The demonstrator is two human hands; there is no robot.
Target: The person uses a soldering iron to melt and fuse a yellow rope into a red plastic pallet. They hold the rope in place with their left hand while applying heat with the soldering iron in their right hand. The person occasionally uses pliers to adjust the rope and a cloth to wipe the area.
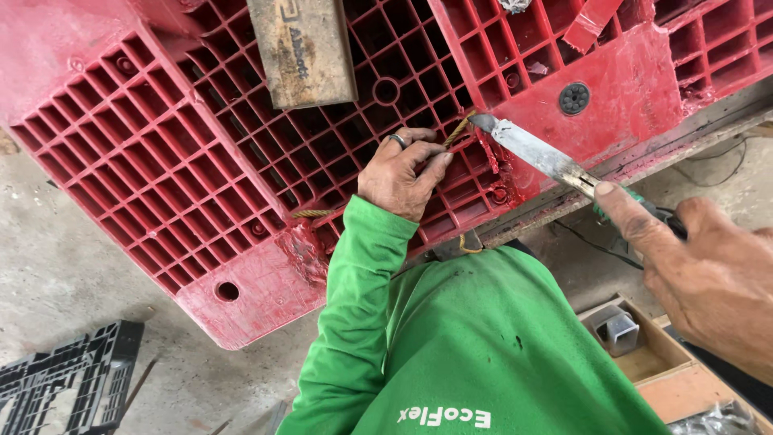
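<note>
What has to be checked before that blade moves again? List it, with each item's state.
1. Blade tip on the work: ok. It touches the cracked rib of the red pallet.
2. Right hand grip: ok. It is closed on the handle, with the forefinger laid along the blade.
3. Rope held: ok. The left hand pinches it at the grid.
4. Left hand clear of the edge: not ok. Its fingers lie close beside the blade tip.
5. Pallet steady: cannot tell. It stands tilted and its support is hidden.
6. Wooden block on the pallet secure: cannot tell.
</note>
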